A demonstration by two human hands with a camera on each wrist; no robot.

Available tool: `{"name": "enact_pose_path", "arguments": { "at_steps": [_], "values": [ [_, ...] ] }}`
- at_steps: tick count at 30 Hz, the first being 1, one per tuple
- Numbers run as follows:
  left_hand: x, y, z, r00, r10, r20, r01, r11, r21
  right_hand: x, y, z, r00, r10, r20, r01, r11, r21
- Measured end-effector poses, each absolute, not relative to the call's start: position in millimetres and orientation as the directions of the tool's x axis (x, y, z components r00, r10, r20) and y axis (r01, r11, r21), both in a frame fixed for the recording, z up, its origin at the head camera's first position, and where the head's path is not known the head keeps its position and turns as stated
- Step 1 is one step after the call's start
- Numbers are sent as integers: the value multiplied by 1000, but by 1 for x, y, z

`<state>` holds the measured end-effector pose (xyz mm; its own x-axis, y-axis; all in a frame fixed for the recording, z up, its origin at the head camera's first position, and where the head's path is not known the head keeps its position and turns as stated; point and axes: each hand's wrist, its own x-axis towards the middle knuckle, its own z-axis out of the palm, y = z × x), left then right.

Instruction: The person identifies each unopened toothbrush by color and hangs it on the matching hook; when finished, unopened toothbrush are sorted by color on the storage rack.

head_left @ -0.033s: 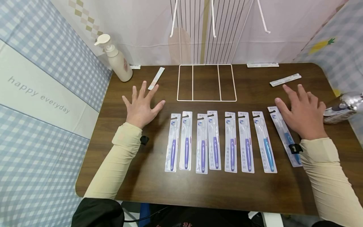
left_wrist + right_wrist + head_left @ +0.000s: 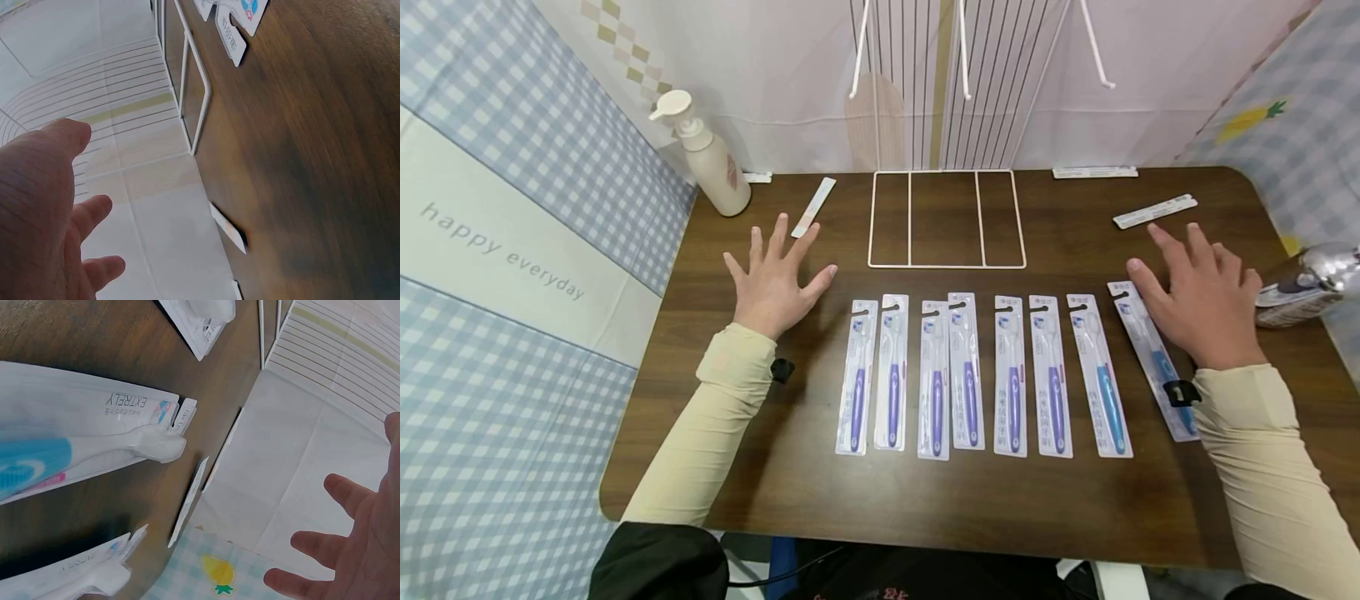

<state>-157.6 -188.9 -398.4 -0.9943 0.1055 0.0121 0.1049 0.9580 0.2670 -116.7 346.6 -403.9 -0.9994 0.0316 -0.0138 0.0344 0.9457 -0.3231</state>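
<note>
Nothing is showing any shift since the earlier frame: both hands and every package are lying in the same spots. As far as I can judge, that is leaving the work at its starting layout, with no package being lifted.

Left hand (image 2: 777,279): spreading its fingers wide, holding nothing; hovering or resting, I cannot tell which. It is lying nearest a white strip (image 2: 813,207).

Right hand (image 2: 1208,298): also spreading wide, gripping nothing; its thumb is reaching over or just beside the rightmost package (contact I cannot make out from here).

Packaged toothbrushes (image 2: 1011,375): eight, lying in a row on the wooden table (image 2: 925,508), between the two hands and in front of the wire rack (image 2: 947,267). Six are carrying purple handles; the two at the right end are carrying blue. Each is showing a white backing card, a clear cover and a hook-shaped notch at its far end. The third and fourth from the left are sitting edge to edge, perhaps overlapping; the rightmost is slanting most.

Surroundings: a pump bottle (image 2: 718,171) is standing at the far left; a silver-topped bottle (image 2: 1307,287) is showing beyond the right hand.
</note>
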Motion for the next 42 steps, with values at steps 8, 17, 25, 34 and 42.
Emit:
{"name": "enact_pose_path", "arguments": {
  "at_steps": [8, 17, 25, 34, 42],
  "values": [
    [-158, -187, -397, -993, 111, 25, 114, 957, 266, -114, 350, -402, -1000, 27, -13, 30, 932, -362],
    [-158, -187, -395, -993, 118, 10, 116, 958, 263, -111, 353, -396, -1000, 29, -10, 31, 936, -351],
    [-158, -179, -393, -987, 159, -3, 153, 953, 263, -112, 358, -397, -999, 22, -25, 29, 936, -350],
    [-175, -165, -412, -958, 283, -48, 220, 833, 508, -108, 390, -412, -986, -46, -160, 13, 938, -347],
    [-210, -165, -441, -951, 309, -1, 222, 686, 693, -94, 426, -422, -979, 38, -198, 88, 965, -248]
  ]
}}
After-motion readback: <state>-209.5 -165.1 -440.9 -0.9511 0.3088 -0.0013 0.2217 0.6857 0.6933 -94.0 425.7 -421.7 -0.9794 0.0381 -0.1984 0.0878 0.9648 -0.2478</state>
